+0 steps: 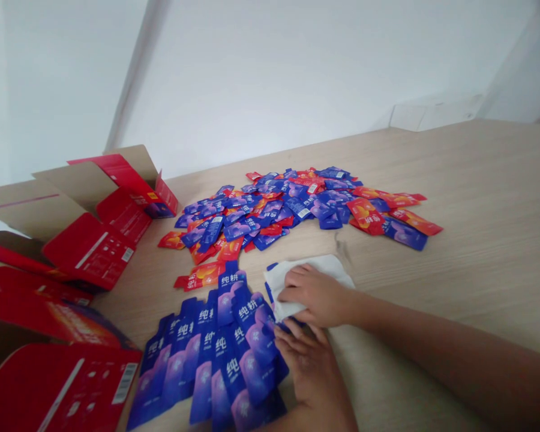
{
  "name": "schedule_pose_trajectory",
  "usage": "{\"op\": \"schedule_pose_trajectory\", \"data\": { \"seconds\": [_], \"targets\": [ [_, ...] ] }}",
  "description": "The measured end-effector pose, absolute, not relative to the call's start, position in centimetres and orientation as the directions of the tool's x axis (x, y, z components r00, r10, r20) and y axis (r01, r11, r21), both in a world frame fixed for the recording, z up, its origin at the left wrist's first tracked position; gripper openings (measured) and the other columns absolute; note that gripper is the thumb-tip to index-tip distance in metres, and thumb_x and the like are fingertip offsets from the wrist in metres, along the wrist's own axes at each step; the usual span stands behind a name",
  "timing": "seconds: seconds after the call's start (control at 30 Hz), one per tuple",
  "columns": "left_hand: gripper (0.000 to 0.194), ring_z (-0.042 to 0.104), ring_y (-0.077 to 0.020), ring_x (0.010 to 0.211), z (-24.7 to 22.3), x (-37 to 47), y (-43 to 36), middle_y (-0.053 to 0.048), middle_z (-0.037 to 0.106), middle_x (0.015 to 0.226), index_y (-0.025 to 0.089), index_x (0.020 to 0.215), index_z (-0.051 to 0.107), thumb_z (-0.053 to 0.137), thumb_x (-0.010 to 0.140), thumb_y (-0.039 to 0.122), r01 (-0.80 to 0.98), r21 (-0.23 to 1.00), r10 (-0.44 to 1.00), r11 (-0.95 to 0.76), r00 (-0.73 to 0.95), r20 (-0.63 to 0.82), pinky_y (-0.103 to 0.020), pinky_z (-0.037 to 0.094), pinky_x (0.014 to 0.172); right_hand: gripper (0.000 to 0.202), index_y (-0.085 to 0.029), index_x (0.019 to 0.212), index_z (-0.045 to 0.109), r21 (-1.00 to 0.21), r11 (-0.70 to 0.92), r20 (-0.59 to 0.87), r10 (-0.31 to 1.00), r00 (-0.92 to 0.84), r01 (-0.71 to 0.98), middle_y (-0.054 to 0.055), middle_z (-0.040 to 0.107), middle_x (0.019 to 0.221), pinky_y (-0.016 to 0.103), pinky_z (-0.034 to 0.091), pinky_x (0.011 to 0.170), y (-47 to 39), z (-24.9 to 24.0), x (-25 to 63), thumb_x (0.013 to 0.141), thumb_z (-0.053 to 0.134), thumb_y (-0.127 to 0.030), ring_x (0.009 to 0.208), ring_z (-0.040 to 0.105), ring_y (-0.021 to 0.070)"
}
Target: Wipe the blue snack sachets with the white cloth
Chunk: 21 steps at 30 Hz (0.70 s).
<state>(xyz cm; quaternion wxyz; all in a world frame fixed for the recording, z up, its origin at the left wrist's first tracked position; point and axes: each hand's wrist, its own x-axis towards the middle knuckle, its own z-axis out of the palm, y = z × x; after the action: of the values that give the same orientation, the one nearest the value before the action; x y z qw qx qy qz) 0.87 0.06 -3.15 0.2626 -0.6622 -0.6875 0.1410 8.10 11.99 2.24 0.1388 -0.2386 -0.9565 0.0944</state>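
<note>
A white cloth (339, 270) lies over a blue-purple sachet (269, 293), whose edges peek out at its left. My right hand (312, 294) presses down on the cloth with bent fingers gripping it. Just below, my left hand (303, 357) has its fingers stretched out, touching the near end of the covered sachet; its thumb is hidden. Beside it on the left, overlapping blue-purple sachets (220, 354) with white lettering are laid out in rows, face up.
Behind the hands spreads a loose heap of blue and red-orange sachets (270, 207). Along the left stand several open red boxes (94, 252) with raised flaps. The wooden table (468, 198) meets a white wall (297, 78) at the back.
</note>
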Motion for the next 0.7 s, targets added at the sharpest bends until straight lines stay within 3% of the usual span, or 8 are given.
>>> {"op": "schedule_pose_trajectory", "data": {
  "seconds": [0.23, 0.5, 0.6, 0.7],
  "targets": [
    [0.042, 0.059, -0.0346, 0.105, -3.2, 1.4, 0.2, -0.023, 0.059, 0.119, 0.022, 0.117, 0.06, 0.046, 0.079, 0.009, 0.835, -0.538, 0.99, 0.115, -0.051, 0.132, -0.054, 0.047, 0.089, 0.029, -0.019, 0.103, 0.062, -0.271, 0.737, 0.23, 0.674, -0.702, 0.619, 0.009, 0.055, 0.105, 0.038, 0.029, 0.085, 14.0, 1.3, 8.8, 0.08, 0.062, -0.037, 0.1, 0.044, 0.0247],
    [0.042, 0.059, -0.0354, 0.103, -2.8, 1.2, 0.2, -0.025, 0.06, 0.117, 0.02, 0.117, 0.06, 0.043, 0.08, 0.008, 0.842, -0.535, 0.992, 0.066, 0.004, 0.128, -0.05, 0.05, 0.085, 0.034, -0.016, 0.11, 0.055, -0.251, 0.792, 0.284, 0.61, -0.74, 0.557, 0.01, 0.055, 0.106, 0.039, 0.028, 0.087, 12.2, 2.7, 8.4, 0.082, 0.058, -0.034, 0.1, 0.044, 0.0243],
    [0.04, 0.057, -0.0353, 0.106, -2.9, 1.4, 0.2, -0.024, 0.06, 0.119, 0.019, 0.117, 0.06, 0.044, 0.081, 0.009, 0.813, -0.563, 0.987, 0.15, -0.089, 0.134, -0.052, 0.046, 0.09, 0.03, -0.019, 0.106, 0.058, -0.235, 0.854, 0.209, 0.512, -0.833, 0.465, 0.008, 0.055, 0.103, 0.039, 0.029, 0.087, 11.7, 2.7, 8.0, 0.08, 0.06, -0.034, 0.099, 0.044, 0.0242],
    [0.042, 0.059, -0.0332, 0.105, -2.9, 1.5, 0.2, -0.023, 0.06, 0.119, 0.02, 0.121, 0.057, 0.042, 0.082, 0.011, 0.819, -0.571, 0.996, 0.061, -0.01, 0.093, -0.05, 0.048, 0.088, 0.028, -0.02, 0.105, 0.059, -0.228, 0.813, 0.15, 0.573, -0.806, 0.536, 0.008, 0.055, 0.101, 0.038, 0.03, 0.085, 12.4, 2.1, 8.0, 0.081, 0.06, -0.035, 0.098, 0.045, 0.0239]
  ]
}}
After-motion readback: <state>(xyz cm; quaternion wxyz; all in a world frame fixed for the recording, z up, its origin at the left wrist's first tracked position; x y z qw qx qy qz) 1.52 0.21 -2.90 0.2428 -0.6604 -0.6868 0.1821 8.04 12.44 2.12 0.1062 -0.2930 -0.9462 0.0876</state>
